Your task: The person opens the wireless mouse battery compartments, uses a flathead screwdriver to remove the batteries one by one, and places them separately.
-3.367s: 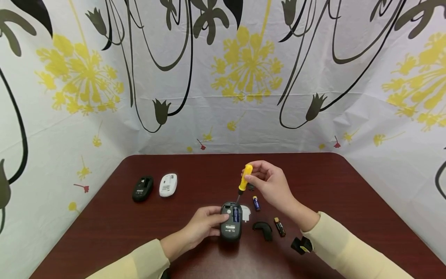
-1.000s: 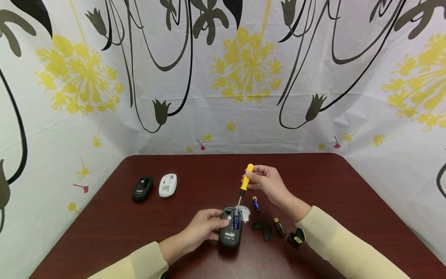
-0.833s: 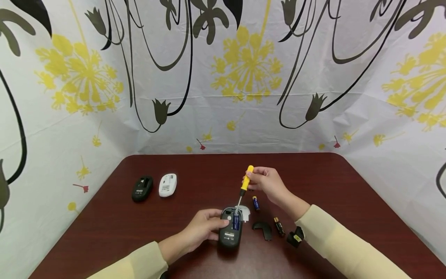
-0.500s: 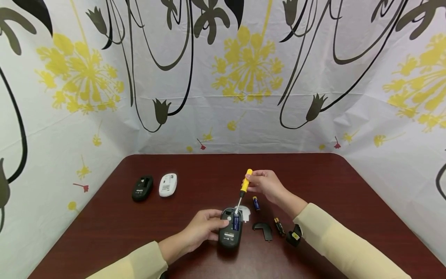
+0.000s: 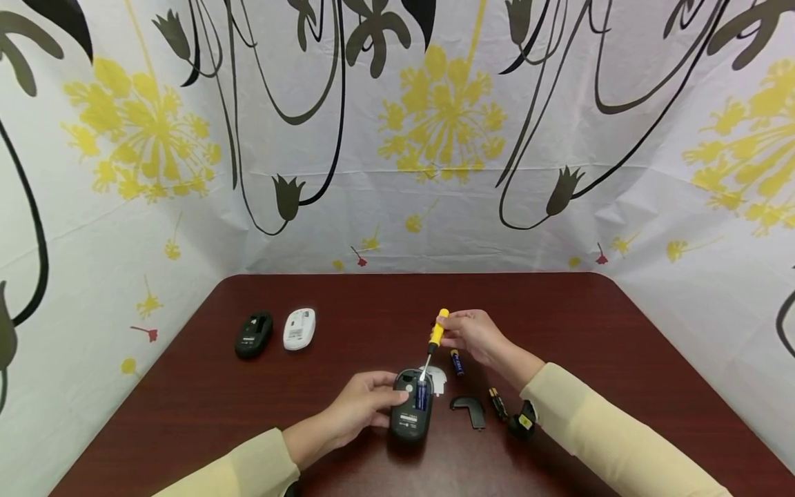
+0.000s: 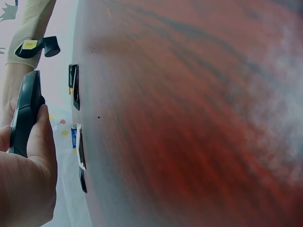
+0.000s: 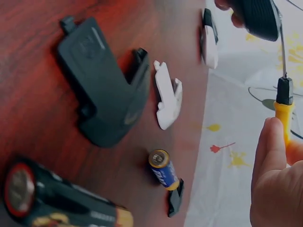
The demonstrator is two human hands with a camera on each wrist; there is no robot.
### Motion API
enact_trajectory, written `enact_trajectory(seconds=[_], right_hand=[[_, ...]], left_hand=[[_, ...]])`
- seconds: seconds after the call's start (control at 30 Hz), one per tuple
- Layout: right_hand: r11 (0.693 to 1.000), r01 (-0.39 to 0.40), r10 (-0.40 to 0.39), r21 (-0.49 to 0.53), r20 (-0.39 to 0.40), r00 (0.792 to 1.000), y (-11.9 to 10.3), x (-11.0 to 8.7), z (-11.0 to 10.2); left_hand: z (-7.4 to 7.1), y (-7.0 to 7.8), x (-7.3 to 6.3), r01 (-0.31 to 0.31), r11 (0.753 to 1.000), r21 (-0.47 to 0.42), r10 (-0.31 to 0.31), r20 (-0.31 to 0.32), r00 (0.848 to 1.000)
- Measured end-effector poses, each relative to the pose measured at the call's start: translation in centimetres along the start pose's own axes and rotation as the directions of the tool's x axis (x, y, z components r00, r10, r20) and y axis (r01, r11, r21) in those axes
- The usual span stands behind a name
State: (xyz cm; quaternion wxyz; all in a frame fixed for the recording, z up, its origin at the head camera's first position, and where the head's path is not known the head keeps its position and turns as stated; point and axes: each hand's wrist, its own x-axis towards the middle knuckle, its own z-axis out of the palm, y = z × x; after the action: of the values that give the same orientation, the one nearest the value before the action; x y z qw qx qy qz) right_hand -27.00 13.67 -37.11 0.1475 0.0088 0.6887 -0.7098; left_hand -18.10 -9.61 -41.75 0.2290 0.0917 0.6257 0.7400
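In the head view my left hand grips a dark computer mouse, underside up, thumb across its left edge. The left wrist view shows that mouse edge-on, above the table. A blue battery lies in its open compartment. My right hand pinches the yellow handle of a screwdriver; its metal shaft slopes down to the battery's far end. Whether the tip touches battery or casing, I cannot tell. The right wrist view shows the screwdriver with its tip hidden behind the mouse.
Right of the mouse lie a white cover, a dark curved cover, a blue battery and a black-and-gold battery. Another small dark cover lies beyond. Further left rest a black mouse and a white mouse.
From the mouse's far edge, the screwdriver tip has shifted to the battery's end. Over the last second my right hand has sunk a little with the screwdriver; my left hand stays nearly still.
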Motion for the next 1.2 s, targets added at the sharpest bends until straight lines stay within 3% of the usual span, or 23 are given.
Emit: enact_trajectory(seconds=[0.77, 1.2], right_hand=[[0.998, -0.061, 0.060, 0.014, 0.062, 0.996, 1.2, 0.9, -0.2], [0.996, -0.089, 0.089, -0.012, 0.045, 0.995, 1.3, 0.8, -0.2]], left_hand=[[0.3, -0.3, 0.1, -0.036, 0.999, 0.001, 0.035, 0.024, 0.999], [0.4, -0.3, 0.2, -0.032, 0.999, 0.003, 0.032, 0.023, 0.999]])
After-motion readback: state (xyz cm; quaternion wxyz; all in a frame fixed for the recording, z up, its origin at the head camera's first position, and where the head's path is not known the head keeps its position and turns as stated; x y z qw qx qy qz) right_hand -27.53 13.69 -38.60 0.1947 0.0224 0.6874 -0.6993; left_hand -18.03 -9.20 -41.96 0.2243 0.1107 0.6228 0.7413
